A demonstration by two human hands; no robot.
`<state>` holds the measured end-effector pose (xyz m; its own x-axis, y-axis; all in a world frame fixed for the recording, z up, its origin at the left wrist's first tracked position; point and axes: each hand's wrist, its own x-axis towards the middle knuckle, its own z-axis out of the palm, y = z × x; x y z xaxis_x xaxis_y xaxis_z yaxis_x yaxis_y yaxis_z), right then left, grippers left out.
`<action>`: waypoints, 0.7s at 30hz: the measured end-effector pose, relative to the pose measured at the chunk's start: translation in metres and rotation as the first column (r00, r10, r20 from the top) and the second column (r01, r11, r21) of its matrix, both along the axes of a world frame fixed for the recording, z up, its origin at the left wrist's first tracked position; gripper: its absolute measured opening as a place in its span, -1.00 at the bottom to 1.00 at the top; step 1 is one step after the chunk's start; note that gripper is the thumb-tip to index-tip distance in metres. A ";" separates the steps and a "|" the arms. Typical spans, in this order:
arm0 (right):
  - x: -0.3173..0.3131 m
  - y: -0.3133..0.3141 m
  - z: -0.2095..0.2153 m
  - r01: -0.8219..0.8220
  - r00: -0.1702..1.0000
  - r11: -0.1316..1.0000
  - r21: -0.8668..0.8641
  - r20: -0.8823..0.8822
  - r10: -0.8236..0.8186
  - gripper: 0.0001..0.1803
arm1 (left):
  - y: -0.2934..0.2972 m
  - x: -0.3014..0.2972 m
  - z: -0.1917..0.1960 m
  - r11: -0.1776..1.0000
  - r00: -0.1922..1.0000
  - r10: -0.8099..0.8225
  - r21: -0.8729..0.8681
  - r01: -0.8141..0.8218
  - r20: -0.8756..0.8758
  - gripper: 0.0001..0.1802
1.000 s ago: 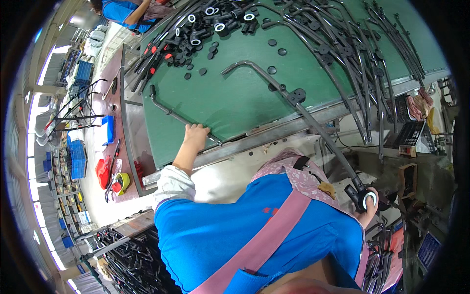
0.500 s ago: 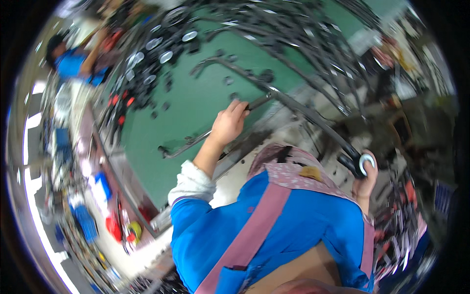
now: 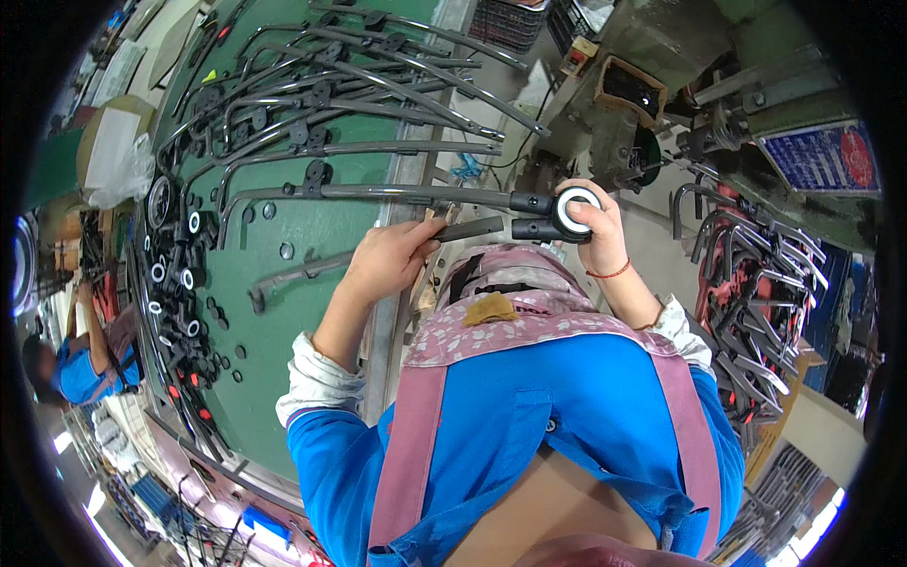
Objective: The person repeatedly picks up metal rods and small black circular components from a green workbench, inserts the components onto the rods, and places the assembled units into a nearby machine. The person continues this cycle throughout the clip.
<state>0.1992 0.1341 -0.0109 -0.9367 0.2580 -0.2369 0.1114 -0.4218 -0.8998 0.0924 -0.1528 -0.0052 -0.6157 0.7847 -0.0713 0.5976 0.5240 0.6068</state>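
Observation:
My right hand grips a black round hinge joint with a white ring on its face. A long dark tube, bent down at its far left end, runs out of the joint's upper socket. Below it is a second short socket pointing left. My left hand is closed around a shorter dark tube, whose bare end stands just left of that lower socket, with a small gap between them. This tube's other end, with a bent fitting, reaches left over the green tabletop.
Several bent dark tubes lie across the table's far side. Black joints with white rings are heaped along its left part. At right hang or lie more bent tubes, beside a machine. A co-worker is at far left.
The view has swung round. My hands are closer together, and the shorter tube's end now faces the joint's lower socket; before, it was up by the long tube's middle.

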 end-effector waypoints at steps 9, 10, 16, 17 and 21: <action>-0.001 0.003 0.000 0.010 0.998 0.998 -0.056 -0.066 -0.014 -0.61 | 0.011 0.000 -0.018 0.975 0.999 0.014 0.221 -0.023 0.046 -0.74; -0.003 0.002 0.001 0.017 0.997 0.998 -0.062 -0.069 -0.021 -0.61 | 0.011 0.000 -0.017 0.980 0.999 -0.010 0.198 0.001 0.047 -0.73; -0.005 0.004 0.006 0.016 0.996 1.000 -0.015 -0.087 -0.017 -0.60 | 0.016 0.003 -0.009 0.990 0.998 -0.032 0.134 0.038 -0.049 -0.72; -0.006 0.004 0.008 0.008 0.996 1.000 -0.002 -0.090 -0.008 -0.60 | 0.017 0.005 -0.007 0.992 0.995 -0.027 0.118 0.039 -0.095 -0.74; -0.006 -0.004 0.012 -0.004 0.990 0.966 0.259 -0.134 0.040 -0.62 | 0.027 0.012 0.010 0.990 0.976 -0.071 0.103 0.094 -0.208 -0.74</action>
